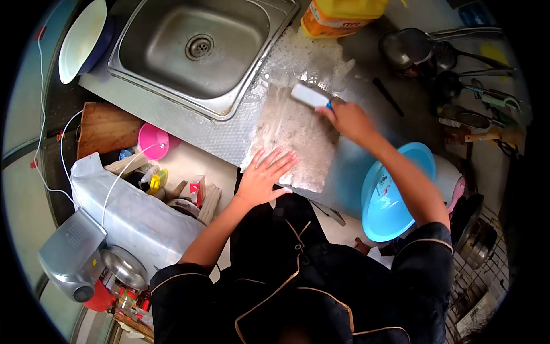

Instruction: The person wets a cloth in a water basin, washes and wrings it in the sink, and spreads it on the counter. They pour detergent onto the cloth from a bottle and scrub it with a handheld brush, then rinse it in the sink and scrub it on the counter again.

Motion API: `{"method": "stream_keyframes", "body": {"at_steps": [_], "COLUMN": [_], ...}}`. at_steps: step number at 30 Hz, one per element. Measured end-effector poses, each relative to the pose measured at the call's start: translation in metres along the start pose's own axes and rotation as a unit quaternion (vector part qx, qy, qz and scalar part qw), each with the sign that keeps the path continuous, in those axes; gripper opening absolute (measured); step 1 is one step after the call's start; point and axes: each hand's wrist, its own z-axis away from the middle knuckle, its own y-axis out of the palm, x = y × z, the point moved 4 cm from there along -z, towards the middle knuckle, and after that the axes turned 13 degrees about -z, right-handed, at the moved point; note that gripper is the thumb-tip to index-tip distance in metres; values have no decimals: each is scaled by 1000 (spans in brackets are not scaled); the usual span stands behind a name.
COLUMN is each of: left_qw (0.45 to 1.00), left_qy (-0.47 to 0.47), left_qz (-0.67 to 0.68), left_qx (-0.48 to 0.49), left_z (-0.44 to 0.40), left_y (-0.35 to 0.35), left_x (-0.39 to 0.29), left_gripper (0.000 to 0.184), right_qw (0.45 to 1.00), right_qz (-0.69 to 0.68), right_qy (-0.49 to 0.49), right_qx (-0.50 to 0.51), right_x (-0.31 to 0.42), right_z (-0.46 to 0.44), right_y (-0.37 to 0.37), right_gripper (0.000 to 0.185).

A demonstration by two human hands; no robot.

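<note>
A flat, wet, greyish-beige sheet (292, 135) with soapy streaks lies on the metal counter in front of me. My left hand (263, 178) rests on its near left corner, palm down with the fingers spread. My right hand (346, 119) is closed round the blue handle of a brush (310, 96) with a white back. The brush lies over the far part of the sheet; its underside is hidden. Foam and water (303, 57) cover the counter beyond the sheet.
A steel sink (157, 49) is at the far left, with a white basin (83, 43) beside it. A yellow jug (344, 17) stands beyond the foam. At right are a blue basin (389, 195), a dark stick (388, 96) and several ladles (407, 49).
</note>
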Motion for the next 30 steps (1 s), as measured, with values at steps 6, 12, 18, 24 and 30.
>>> {"method": "stream_keyframes", "body": {"at_steps": [6, 12, 18, 24, 30], "left_qw": [1000, 1000, 1000, 1000, 1000], "left_qy": [-1, -17, -5, -11, -5], "left_qz": [-11, -1, 2, 1, -9], "left_qx": [17, 11, 16, 4, -10], "left_z": [2, 0, 1, -1, 3], "left_y": [5, 4, 3, 0, -5], "left_x": [0, 6, -2, -5, -5], "left_gripper": [81, 81, 83, 83, 84], "right_qw": [990, 999, 992, 999, 990], "right_qz": [36, 44, 42, -35, -57], "right_qy": [-45, -12, -33, 31, 26], "right_qx": [130, -15, 111, -27, -123], "right_x": [-9, -33, -15, -51, -61], "right_z": [61, 9, 59, 17, 15], "right_y": [48, 4, 40, -3, -20], "right_gripper": [59, 61, 63, 65, 65]}}
